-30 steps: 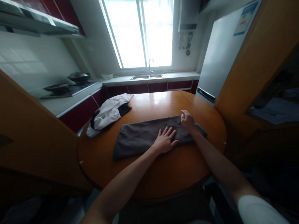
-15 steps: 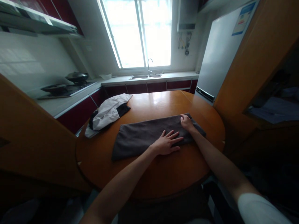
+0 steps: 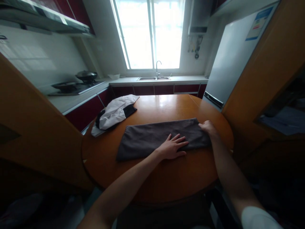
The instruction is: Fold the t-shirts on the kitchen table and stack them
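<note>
A folded dark grey cloth [image 3: 147, 140], which looks like a garment, lies as a long flat strip across the wooden table [image 3: 164, 181]. My left hand [image 3: 172, 147] rests flat on its near edge, right of the middle, with the fingers spread. At the cloth's right end my right hand [image 3: 208, 128] is closed, its thumb and fingers pinching the edge there. Left of the cloth, a crumpled white and black garment [image 3: 114, 114] lies near the table's far left rim.
Beyond the table run a counter with a sink [image 3: 154, 78] and a stove with a covered pan [image 3: 86, 76]. A fridge [image 3: 235, 60] stands at the right. Wooden panels flank the table on both sides.
My right hand has moved right, from the top of the cloth to its right end, and grips the edge there. My left hand stays flat on the cloth. The view has shifted slightly.
</note>
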`<state>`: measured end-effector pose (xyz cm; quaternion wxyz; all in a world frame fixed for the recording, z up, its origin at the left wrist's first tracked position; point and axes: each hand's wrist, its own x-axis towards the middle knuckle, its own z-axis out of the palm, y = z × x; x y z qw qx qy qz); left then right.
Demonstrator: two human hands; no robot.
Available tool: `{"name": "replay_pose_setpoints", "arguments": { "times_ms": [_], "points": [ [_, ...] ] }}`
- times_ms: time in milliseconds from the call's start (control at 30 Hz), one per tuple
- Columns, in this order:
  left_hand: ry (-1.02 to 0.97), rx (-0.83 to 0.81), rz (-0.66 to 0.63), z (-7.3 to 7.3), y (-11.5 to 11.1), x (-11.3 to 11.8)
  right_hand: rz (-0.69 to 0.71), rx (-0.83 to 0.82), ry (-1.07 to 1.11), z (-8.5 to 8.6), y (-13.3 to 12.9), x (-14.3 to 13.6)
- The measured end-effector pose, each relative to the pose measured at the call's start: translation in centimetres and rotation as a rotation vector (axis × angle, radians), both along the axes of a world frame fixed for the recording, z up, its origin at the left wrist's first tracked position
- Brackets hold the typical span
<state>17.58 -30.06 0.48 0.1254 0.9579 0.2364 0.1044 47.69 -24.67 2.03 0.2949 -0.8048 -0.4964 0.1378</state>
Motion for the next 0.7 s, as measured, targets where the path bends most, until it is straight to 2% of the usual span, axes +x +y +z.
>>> {"name": "replay_pose_setpoints", "arguments": {
  "times_ms": [233, 400, 700],
  "points": [
    [-0.037, 0.025, -0.047, 0.4, -0.3, 0.1, 0.004, -0.094, 0.075, 0.4, 0.3, 0.8],
    [-0.038, -0.024, -0.047, 0.8, -0.5, 0.6, 0.015, -0.169, 0.207, 0.2, 0.2, 0.9],
    [-0.091, -0.063, -0.048, 0.7, -0.5, 0.5, 0.185, -0.189, 0.521, 1.6, -1.2, 0.8]
  ]
}}
